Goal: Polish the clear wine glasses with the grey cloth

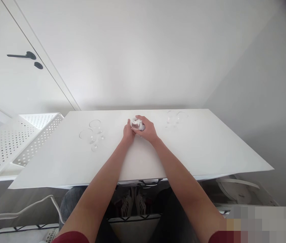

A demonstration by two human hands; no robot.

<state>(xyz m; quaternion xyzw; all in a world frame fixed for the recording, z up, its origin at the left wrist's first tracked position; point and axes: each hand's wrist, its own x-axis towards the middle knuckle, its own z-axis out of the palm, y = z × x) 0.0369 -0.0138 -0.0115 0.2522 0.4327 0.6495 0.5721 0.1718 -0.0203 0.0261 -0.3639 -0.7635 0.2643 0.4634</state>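
Gripping a clear glass (135, 124), the right hand (148, 131) is wrapped over its top and side, and the left hand (128, 132) is closed on its other side. It is held mid-table (183, 152), twd the far edge; contact w/ the top can't be told. Two stemmed glasses (92, 133) are set at the table's far left, another pair (175, 117) at its far right.

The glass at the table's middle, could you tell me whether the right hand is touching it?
Touching. The head view shows the right hand curled around the glass.
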